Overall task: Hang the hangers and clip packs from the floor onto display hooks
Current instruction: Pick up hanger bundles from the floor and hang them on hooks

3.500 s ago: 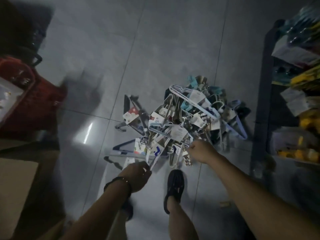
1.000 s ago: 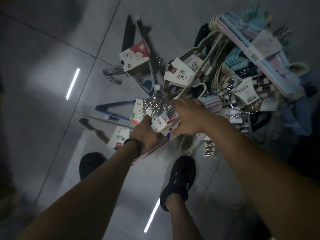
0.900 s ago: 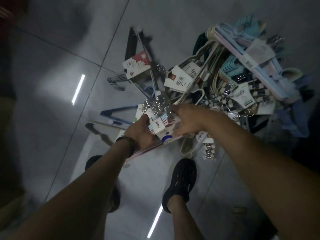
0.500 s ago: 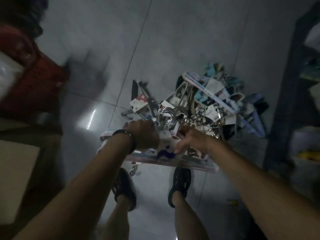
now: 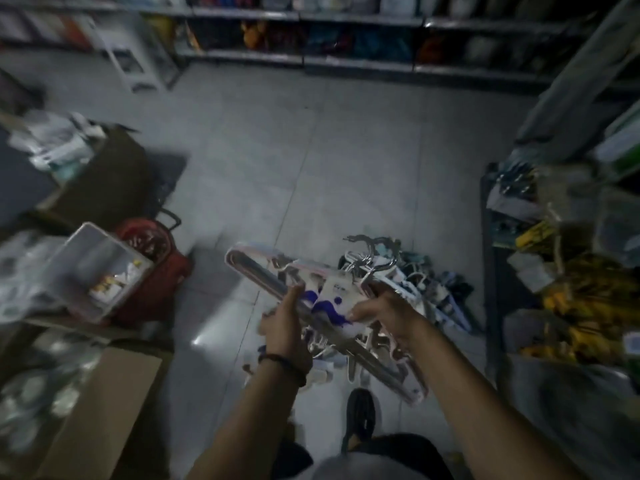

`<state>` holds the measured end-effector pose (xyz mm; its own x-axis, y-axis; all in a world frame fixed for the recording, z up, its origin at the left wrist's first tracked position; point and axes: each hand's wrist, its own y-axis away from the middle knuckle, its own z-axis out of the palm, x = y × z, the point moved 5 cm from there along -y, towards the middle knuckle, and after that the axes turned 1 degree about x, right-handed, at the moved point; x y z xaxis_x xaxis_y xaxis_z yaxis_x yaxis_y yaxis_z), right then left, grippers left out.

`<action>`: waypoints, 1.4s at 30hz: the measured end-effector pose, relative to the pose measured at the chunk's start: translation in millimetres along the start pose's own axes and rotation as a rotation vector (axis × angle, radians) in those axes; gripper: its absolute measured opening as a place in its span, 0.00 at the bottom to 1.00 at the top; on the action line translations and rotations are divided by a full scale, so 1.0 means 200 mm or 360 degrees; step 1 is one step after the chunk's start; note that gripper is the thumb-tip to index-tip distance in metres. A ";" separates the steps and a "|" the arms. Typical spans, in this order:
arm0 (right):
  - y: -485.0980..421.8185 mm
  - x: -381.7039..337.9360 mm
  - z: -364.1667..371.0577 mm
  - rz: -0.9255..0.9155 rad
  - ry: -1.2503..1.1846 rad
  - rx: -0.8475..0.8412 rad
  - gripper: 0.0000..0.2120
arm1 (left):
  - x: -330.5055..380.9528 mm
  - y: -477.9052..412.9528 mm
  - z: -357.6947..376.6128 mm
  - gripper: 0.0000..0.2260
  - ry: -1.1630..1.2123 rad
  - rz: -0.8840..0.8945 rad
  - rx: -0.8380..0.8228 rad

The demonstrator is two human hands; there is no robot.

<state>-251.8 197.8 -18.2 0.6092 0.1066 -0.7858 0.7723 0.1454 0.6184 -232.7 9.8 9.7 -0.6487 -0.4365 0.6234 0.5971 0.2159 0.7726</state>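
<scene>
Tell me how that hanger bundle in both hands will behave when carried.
Probably stiff: the hanger bundle spans straight between left hand and right hand without sagging. Its ends overhang both hands, so it may swing or tilt. The bunched hooks look apt to snag.

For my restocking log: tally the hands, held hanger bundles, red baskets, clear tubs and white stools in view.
Hands: 2 (left hand, right hand)
Held hanger bundle: 1
Red basket: 1
Clear tub: 1
White stool: 1
Total: 6
</scene>
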 end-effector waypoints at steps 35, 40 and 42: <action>3.49 0.27 0.11 0.0601 0.1223 0.2987 0.21 | -1.13 2.67 0.34 0.29 -0.0923 0.0582 -0.2704; 4.15 0.70 0.20 0.0694 0.0882 0.3135 0.18 | -1.55 3.25 0.14 0.26 -0.0908 0.0895 -0.2897; 4.39 0.84 0.25 0.0656 0.0826 0.3247 0.15 | -1.71 3.46 0.06 0.22 -0.0892 0.1001 -0.2998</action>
<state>537.1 293.4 392.6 0.9325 0.0884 -0.3503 -0.0749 -0.9013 -0.4267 396.9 319.5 333.5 -0.0305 -0.3415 0.9394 0.1568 -0.9298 -0.3330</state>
